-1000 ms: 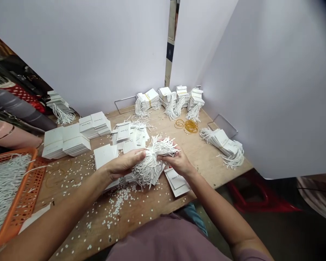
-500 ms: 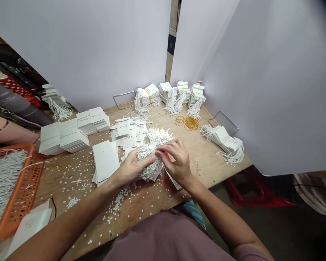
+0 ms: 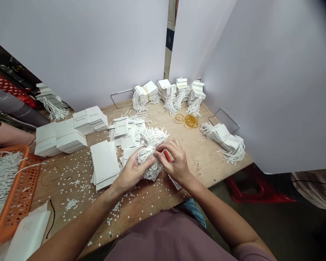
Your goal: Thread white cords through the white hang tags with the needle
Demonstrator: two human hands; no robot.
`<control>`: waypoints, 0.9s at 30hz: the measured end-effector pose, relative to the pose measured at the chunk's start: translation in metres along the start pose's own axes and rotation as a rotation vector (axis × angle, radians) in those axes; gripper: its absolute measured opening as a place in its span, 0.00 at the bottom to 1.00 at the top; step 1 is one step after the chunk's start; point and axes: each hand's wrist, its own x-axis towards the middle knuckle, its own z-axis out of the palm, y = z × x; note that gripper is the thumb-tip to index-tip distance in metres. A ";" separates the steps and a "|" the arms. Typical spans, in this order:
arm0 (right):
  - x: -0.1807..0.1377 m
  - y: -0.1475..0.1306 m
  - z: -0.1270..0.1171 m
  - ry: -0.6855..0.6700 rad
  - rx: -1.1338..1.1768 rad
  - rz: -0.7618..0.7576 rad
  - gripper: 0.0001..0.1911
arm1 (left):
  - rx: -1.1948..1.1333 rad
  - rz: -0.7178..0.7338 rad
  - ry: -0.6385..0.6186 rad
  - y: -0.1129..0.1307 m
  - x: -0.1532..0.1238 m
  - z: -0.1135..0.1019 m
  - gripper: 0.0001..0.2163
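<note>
My left hand (image 3: pixel 132 171) is closed around a bundle of white strings (image 3: pixel 153 137), its thumb pressed on the near side. The bundle is gathered at a narrow neck, with loose ends fanning out at the top and loops hanging below. My right hand (image 3: pixel 175 161) pinches at that neck with thumb and index finger; the exact strand between the fingertips is too small to make out. Part of a red object (image 3: pixel 167 156) shows between the right hand's fingers and the table, its kind hidden. Left of the bundle lie loose printed white tags (image 3: pixel 121 127) and larger blank cards (image 3: pixel 104 159).
Banded stacks of white cards (image 3: pixel 70 136) stand at the left, by an orange basket (image 3: pixel 23 185) of white strings. Strung tag bundles (image 3: pixel 149 90) line the back. Yellow rubber bands (image 3: pixel 190 121) lie right of centre. Another tag bundle (image 3: pixel 224 139) rests near the right edge. White paper dots litter the table.
My view has shifted slightly. The right hand's fingers have turned a little at the bundle's neck, and more of the red object shows. Both hands remain on the bundle.
</note>
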 end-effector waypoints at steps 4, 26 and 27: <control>0.002 0.003 -0.001 -0.001 0.003 -0.003 0.07 | -0.066 -0.038 0.016 -0.001 0.001 0.001 0.22; 0.002 0.001 0.001 -0.056 -0.093 -0.086 0.03 | -0.193 -0.063 0.085 -0.014 0.001 0.004 0.22; 0.002 0.001 0.004 -0.058 -0.125 -0.122 0.03 | -0.153 -0.033 0.083 -0.016 0.000 0.005 0.22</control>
